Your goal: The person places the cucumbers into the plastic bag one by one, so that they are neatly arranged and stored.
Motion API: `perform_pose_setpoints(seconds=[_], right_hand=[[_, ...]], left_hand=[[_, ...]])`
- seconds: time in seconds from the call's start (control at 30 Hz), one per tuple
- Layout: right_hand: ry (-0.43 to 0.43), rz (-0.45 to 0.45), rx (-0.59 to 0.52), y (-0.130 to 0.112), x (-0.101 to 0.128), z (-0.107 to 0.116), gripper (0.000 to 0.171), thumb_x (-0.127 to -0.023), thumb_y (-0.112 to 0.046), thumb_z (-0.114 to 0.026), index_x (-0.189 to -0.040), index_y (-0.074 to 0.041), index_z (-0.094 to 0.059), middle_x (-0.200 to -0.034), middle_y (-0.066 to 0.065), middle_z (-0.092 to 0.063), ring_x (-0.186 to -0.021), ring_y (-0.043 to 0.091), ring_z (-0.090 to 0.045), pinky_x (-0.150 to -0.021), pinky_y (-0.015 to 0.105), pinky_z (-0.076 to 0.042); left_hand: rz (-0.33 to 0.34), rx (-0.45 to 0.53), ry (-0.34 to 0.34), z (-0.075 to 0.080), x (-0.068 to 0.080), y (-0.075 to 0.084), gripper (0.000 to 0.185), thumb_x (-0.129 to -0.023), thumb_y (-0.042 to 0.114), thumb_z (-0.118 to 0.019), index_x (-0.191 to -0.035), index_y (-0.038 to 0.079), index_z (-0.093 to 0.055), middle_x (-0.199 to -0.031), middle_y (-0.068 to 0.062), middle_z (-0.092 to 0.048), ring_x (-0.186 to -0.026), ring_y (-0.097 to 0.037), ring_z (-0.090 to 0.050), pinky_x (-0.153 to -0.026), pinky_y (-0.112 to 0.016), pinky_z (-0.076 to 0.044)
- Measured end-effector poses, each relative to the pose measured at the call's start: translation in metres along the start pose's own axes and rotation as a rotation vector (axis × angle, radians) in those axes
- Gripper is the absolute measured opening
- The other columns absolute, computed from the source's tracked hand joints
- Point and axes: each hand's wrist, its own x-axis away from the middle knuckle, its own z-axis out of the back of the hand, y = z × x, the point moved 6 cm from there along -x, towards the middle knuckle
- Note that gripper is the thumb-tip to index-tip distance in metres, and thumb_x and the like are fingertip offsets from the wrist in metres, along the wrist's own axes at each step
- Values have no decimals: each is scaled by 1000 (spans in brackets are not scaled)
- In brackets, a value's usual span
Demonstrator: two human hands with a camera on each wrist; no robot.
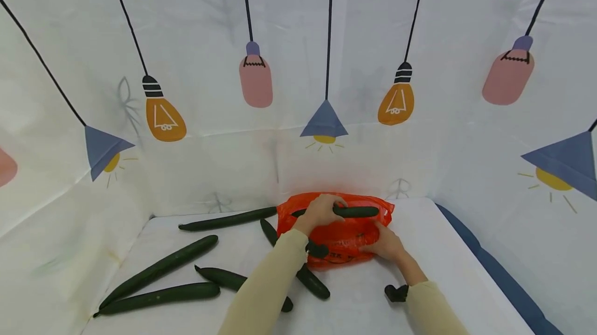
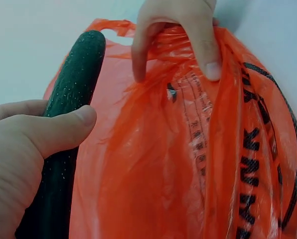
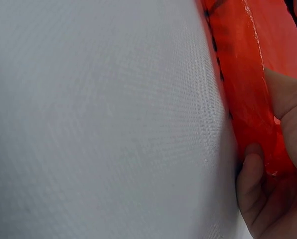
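My left hand (image 1: 321, 213) grips a long dark green cucumber (image 1: 359, 212), its thumb across the top in the left wrist view. The cucumber lies over a red plastic bag (image 1: 345, 244) with black print, one end pointing right. On the bag's right side is my right hand (image 1: 386, 241). Its thumb and fingers (image 2: 208, 59) hold the gathered plastic at the bag's mouth, as the left wrist view shows. From the right wrist view, the right hand's fingers (image 3: 251, 174) curl at the bag's edge. What lies inside the bag is hidden.
Several more cucumbers lie on the white table (image 1: 359, 304): one at the back (image 1: 228, 219), a pair at the left (image 1: 158, 298), others near the left sleeve (image 1: 261, 293). A white curtain with printed lamps (image 1: 324, 120) hangs behind. A dark device (image 1: 396, 293) sits at the right wrist.
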Motion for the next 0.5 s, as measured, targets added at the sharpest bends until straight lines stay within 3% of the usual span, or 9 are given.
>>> perform_pose_setpoints(seconds=[0.33,0.5], right_hand=[[29,0,2,0,2,-3,104,-69,-47,-85,-144,7,-36,-140,28,-45,-126,48,-41,-98,64,-34],[39,-12,10,2,1,-2,106,-69,-47,-85,-146,4,-35,-142,26,-44,-128,47,-40,-98,64,-34]], left_hand=[[-6,-1,13,-14,-7,-4,36,-80,30,-81,-114,23,-71,-108,5,-66,-98,-13,-59,-82,-29,-49],[6,61,13,-15,-9,-13,35,-80,26,-82,-113,23,-72,-110,4,-65,-99,-15,-59,-81,-29,-50]])
